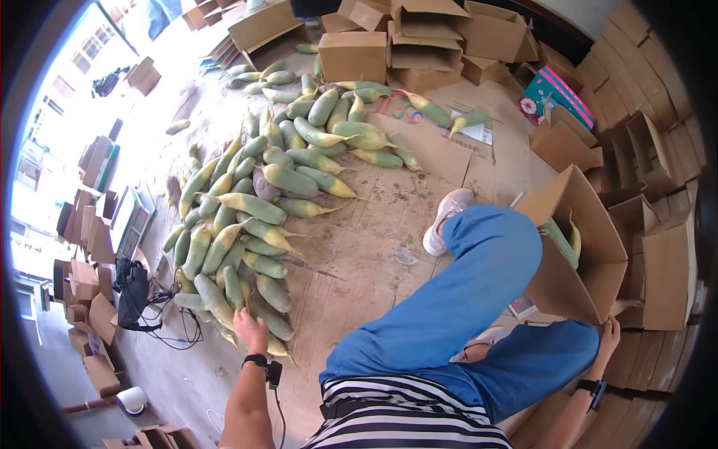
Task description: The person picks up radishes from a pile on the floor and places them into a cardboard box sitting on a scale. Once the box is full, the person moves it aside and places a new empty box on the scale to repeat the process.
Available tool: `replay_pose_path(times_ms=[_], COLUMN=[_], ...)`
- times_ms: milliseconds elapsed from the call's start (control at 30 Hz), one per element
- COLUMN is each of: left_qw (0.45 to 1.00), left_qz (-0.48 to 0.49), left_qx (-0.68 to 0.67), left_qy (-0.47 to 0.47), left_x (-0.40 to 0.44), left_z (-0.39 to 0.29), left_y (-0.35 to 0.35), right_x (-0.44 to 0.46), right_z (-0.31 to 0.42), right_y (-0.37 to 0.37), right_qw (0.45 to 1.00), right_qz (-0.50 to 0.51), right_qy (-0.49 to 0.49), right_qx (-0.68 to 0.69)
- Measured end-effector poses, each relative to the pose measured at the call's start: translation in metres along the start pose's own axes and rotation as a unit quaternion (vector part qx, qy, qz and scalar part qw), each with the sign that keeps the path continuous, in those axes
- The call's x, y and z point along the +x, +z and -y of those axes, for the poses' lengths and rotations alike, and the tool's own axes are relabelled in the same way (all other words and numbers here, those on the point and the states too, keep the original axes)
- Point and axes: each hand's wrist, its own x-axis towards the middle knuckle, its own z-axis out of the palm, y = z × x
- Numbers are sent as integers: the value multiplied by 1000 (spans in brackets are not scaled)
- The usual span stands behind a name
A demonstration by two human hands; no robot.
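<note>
My left hand (250, 334) is closed around the lower end of a green radish (232, 286) at the near edge of a big heap of radishes. The radishes are long and pale green with yellowish tapered ends. Part of the grip is hidden by my fingers. On the other side, my right hand (611, 341) grips the lower corner of an open cardboard box (580, 280), which stands tilted with its mouth towards me. Inside that box, a green and yellow radish (574, 241) shows beside a green panel.
Flattened cardboard (351, 247) covers the floor between the heap and my legs. Open boxes (353, 56) are piled at the back, with stacked cardboard (658, 247) along the right. A black bag (133, 288) with cables lies left of the heap. Two radishes (430, 110) lie apart near the back.
</note>
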Motion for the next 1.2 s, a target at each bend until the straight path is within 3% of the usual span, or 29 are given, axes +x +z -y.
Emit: replay_pose_path(times_ms=[133, 200, 267, 333, 400, 433, 467, 533, 767, 833, 867, 900, 933, 1000, 1033, 1133, 1200], left_qw=[996, 993, 981, 978, 949, 938, 937, 826, 805, 755, 758, 719, 675, 620, 595, 570, 567], left_qz=[-2, -2, -93, -71, 27, 85, 84, 190, 166, 171, 175, 154, 141, 191, 180, 146, 153], left_qx=[7, 12, 43, 38, -85, -137, -137, -363, -423, -491, -491, -553, -613, -665, -670, -687, -714], left_qy=[-93, -113, -166, -194, -301, -308, -309, -386, -383, -399, -392, -391, -386, -369, -406, -426, -382], left_x=[18, 26, 36, 46, 58, 66, 68, 69, 70, 67, 64, 57, 49, 41, 41, 40, 34], left_z=[19, 20, 30, 55, 85, 111, 114, 116, 76, 65, 61, 52, 38, 31, 24, 10, 4], left_y=[-6, -10, -7, 0, 15, 32, 33, 31, 12, 6, 5, 2, 2, 1, 1, -12, -24], right_x=[-5, -9, -14, -14, -17, -19, -20, -19, -1, -11, -33, -46, -18, -20, -22, -22, -20], right_z=[9, 13, 24, 33, 34, 39, 43, 45, 19, 33, 82, 105, 60, 49, 53, 54, 49], right_y=[-1, -1, -7, -8, -8, -6, -4, -2, -6, 5, 22, 22, 6, -1, -9, 6, 4], right_qw=[998, 999, 997, 992, 985, 984, 988, 990, 989, 989, 987, 979, 988, 989, 990, 984, 976], right_qz=[-15, -8, 21, 55, 113, 114, 109, 105, 148, 146, 113, 72, 148, 134, 120, 149, 157], right_qy=[-19, 38, 72, 106, 106, 106, 89, 72, -3, 0, 28, 54, -27, 58, 65, 78, 84], right_qx=[-55, -16, -23, -26, 81, 81, 70, 59, 31, 37, 111, 181, 25, 30, 29, 63, 129])
